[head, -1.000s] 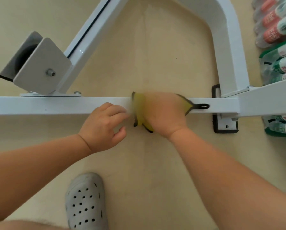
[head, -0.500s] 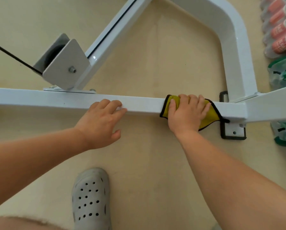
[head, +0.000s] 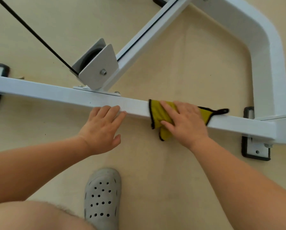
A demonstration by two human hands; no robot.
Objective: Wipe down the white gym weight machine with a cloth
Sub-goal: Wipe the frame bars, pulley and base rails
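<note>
A white square bar [head: 56, 94] of the gym weight machine runs across the view just above the floor. A yellow cloth [head: 158, 113] with black trim is draped over it right of the middle. My right hand [head: 183, 123] presses flat on the cloth, fingers spread, thumb down the bar's near side. My left hand [head: 102, 128] rests empty on the bar's near edge, left of the cloth, fingers apart. A white pulley bracket [head: 99, 67] with a black cable [head: 31, 30] is bolted onto the bar.
A slanted white beam [head: 148, 30] and a curved white upright [head: 264, 55] rise behind the bar. Black-edged foot plates [head: 255, 151] anchor the frame to the beige floor. A grey perforated clog [head: 102, 196] stands below my hands, and a bare knee fills the lower left corner.
My right hand slid the cloth right along the bar, then back a little leftward. My left hand opened flatter on the bar. The camera shifted, so the bottles at right left view.
</note>
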